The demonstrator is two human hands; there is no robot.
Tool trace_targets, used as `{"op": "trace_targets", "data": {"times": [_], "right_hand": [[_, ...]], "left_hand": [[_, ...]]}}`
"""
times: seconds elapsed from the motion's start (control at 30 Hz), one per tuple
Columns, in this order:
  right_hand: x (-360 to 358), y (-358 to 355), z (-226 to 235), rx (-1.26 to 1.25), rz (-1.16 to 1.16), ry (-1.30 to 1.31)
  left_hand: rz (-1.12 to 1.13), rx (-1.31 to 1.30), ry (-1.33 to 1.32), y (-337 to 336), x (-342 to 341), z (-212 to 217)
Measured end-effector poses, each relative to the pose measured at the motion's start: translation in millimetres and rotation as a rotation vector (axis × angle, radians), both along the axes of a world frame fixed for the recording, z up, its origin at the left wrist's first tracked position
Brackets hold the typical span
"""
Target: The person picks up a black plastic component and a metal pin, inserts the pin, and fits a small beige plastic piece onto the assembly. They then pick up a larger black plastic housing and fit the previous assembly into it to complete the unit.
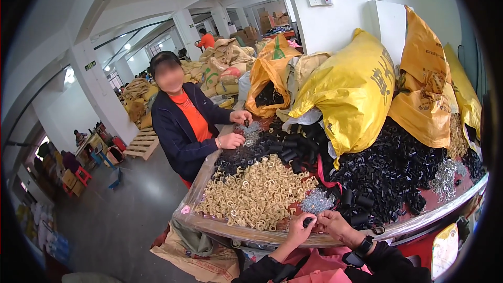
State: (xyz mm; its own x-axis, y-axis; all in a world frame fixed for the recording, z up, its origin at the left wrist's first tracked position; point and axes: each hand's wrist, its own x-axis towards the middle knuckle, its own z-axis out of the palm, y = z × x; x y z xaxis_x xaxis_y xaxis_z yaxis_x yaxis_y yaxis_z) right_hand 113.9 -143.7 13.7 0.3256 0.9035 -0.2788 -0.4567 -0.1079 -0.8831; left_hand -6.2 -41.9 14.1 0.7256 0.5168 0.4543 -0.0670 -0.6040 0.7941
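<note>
My left hand (298, 231) is closed at the table's front edge, gripping a small black part (307, 222) between thumb and fingers. Close beside it, my right hand (338, 227) is pinched, its fingertips almost meeting the left ones; whatever they hold is too small to make out. A heap of small clear-grey pieces (316, 201) lies just beyond both hands. To the left spreads a pile of cream-coloured ring-shaped pieces (251, 194). Black cylinders (365, 200) stand near my right hand, before a broad heap of small black parts (390, 170).
Across the table's left corner a co-worker (191, 110) handles small parts. A yellow sack (352, 91) and orange sacks (422, 102) rest along the far side. Shiny metal pieces (445, 178) lie at the right. A pink strip (326, 174) crosses the middle.
</note>
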Motion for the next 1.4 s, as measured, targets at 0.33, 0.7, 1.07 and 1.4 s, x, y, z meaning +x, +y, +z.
{"op": "trace_targets", "data": {"times": [0.33,0.7,1.07,1.4], "right_hand": [[0,-17,15,0.172,0.076,0.099],[-2,-20,42,0.094,0.061,-0.534],[-10,-32,67,0.388,-0.218,-1.563],[-11,-46,70,0.437,-0.2,-1.774]], "left_hand": [[-0.144,-0.161,-0.048,-9,-2,13],[-0.361,-1.037,0.003,-13,-5,-8],[-0.25,-1.237,-0.044,-42,1,21],[-0.354,-1.324,-0.08,-46,0,10]]}}
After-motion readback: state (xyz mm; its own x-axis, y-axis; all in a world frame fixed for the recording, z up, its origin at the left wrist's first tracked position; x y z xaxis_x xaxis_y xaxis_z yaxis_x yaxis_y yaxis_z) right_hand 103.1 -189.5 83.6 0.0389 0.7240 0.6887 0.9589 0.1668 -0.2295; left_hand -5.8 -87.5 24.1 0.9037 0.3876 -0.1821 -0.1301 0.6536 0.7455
